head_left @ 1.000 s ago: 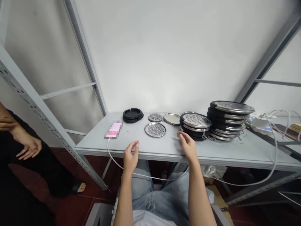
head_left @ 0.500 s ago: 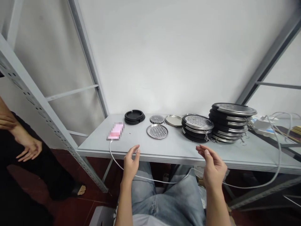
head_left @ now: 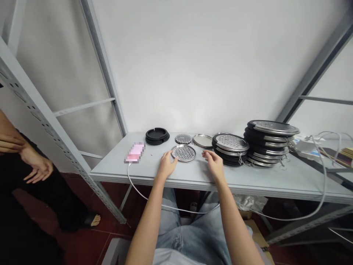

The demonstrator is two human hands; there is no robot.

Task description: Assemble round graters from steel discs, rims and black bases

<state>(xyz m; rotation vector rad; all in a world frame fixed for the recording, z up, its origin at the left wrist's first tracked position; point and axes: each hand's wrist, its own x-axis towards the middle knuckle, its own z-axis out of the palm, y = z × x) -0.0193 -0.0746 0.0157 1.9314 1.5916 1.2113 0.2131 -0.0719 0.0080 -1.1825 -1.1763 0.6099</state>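
Note:
A round metal grater plate with raised teeth and a rim lies flat on the grey table. My left hand is at its left edge, thumb and fingers apart; whether it touches the rim, I cannot tell. To the right of the plate, my right hand hovers with loosely curved fingers and holds nothing. Behind the plate lie another toothed metal disc and a smooth shallow metal dish. At the back left sits a stack of black rings or trays.
On the right stand a shorter stack of black-rimmed graters and a taller one, with small chains and hooks hanging. A blurred pink phone lies left on a white cable. A co-worker's hand is at far left.
Both my hands have moved forward over the table and inward, from its front edge to either side of the grater plate. The stacks and discs stay in place.

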